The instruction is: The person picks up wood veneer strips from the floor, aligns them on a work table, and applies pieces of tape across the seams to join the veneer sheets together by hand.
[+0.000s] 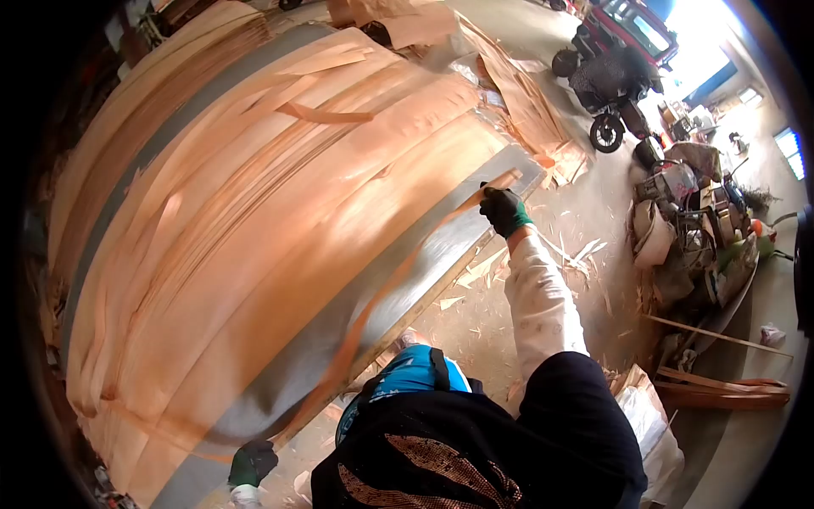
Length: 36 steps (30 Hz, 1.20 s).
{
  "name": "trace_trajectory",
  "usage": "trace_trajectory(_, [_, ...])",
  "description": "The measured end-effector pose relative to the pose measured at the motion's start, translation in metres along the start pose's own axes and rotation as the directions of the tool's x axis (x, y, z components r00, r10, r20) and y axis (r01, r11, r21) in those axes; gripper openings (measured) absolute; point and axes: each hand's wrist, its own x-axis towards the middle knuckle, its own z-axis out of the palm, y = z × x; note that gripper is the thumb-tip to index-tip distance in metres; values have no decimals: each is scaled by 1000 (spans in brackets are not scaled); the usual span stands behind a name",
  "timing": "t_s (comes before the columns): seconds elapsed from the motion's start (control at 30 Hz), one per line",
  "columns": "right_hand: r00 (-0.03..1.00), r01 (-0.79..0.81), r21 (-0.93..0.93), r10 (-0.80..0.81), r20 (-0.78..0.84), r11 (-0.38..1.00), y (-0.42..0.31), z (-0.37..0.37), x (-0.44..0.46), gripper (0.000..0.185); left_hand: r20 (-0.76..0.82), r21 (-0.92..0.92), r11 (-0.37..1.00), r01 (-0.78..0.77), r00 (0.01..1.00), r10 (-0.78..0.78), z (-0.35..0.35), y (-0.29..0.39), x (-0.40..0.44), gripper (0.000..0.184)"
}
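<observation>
A long, narrow veneer strip (360,327) runs in a curve above the grey metal-like edge surface (424,254) of a wide table. Near the table's right corner, my right hand (504,210), in a dark green glove, is closed round the strip's far end. My left hand (253,463), also gloved, is closed at the strip's lower end, by the near left edge. Stacked wood veneer sheets (254,246) cover most of the table beyond the strip.
Wood scraps (581,254) litter the floor on the right. A motorcycle (612,93), a red vehicle (640,30) and piled goods (695,195) stand farther right. A white sack (649,424) lies near my right side.
</observation>
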Motion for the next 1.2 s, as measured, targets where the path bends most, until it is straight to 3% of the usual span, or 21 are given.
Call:
trace_trajectory(0.13, [997, -16, 1, 16, -80, 1000, -5, -23, 45, 16, -68, 62, 993, 101, 993, -96, 3, 53, 25, 26])
trace_trajectory(0.23, [993, -10, 31, 14, -116, 999, -12, -23, 70, 10, -355, 19, 999, -50, 934, 53, 42, -14, 55, 23])
trace_trajectory(0.33, [961, 265, -333, -277, 14, 905, 26, -87, 147, 22, -417, 38, 995, -94, 903, 101, 21, 86, 55, 41])
trace_trajectory(0.4, [989, 81, -263, -110, -99, 961, 53, -135, 210, 22, -487, 75, 990, -122, 862, 143, 25, 85, 56, 48])
trace_trajectory(0.47, [982, 2, -280, 51, 181, 960, 44, -189, 267, 23, -525, 159, 987, -10, 846, 93, 25, 109, 51, 51])
trace_trajectory(0.5, [946, 248, -656, -33, 321, 713, 35, -203, 283, 23, -580, 224, 973, -50, 795, 175, 26, 110, 55, 48])
trace_trajectory(0.53, [882, 443, -888, -118, 456, -124, 26, -218, 301, 24, -615, 240, 971, -12, 772, 162, 27, 107, 59, 47])
trace_trajectory(0.57, [794, 365, -712, -198, 575, -600, 18, -233, 320, 25, -644, 255, 967, 14, 748, 160, 27, 105, 64, 46])
trace_trajectory(0.6, [880, 336, -926, -294, 374, -173, 10, -193, 292, 22, -693, 216, 975, 60, 713, 110, 32, 104, 57, 45])
trace_trajectory(0.63, [932, 264, -929, -317, 176, 260, 7, -172, 277, 20, -730, 181, 980, 82, 679, 77, 33, 107, 63, 45])
trace_trajectory(0.7, [952, 233, -766, -300, 55, 600, -1, -149, 269, 15, -829, 173, 978, 113, 553, 83, 30, 118, 63, 48])
trace_trajectory(0.77, [950, 246, -701, -308, 39, 669, -10, -134, 270, 13, -839, 218, 954, 204, 539, 76, 24, 120, 67, 58])
trace_trajectory(0.83, [959, 126, -861, -281, -20, 493, -30, -114, 253, 17, -819, 158, 933, 324, 570, -60, 18, 126, 76, 59])
trace_trajectory(0.9, [956, 194, -574, -285, -72, 796, -18, -126, 299, 30, -736, 246, 884, 398, 670, -97, 2, 127, 93, 60])
trace_trajectory(0.93, [966, 202, -577, -257, -15, 791, -22, -120, 300, 28, -704, 367, 811, 456, 706, -78, 5, 106, 110, 60])
trace_trajectory(0.97, [973, 214, -572, -223, 56, 792, -22, -99, 292, 26, -714, 493, 698, 520, 700, -17, 12, 79, 125, 39])
trace_trajectory(1.03, [972, 235, -568, -202, 122, 789, -27, -106, 261, 22, -709, 455, 782, 426, 705, 28, 4, 46, 146, 23])
trace_trajectory(1.1, [970, 244, -562, -210, 125, 790, -17, -94, 235, 18, -745, 232, 945, 233, 666, 19, -1, 25, 160, 16])
trace_trajectory(1.13, [974, 226, -523, -200, 108, 822, -9, -80, 224, 17, -721, -364, 931, -6, 636, -277, 5, 21, 145, 22])
trace_trajectory(1.17, [981, 195, -445, -180, 75, 874, -7, -68, 215, 16, -631, -766, 551, -331, 548, -548, 11, 17, 129, 29])
trace_trajectory(1.2, [988, 155, -333, -153, 32, 930, -6, -59, 208, 15, -576, -809, 359, -466, 505, -643, 17, 25, 117, 32])
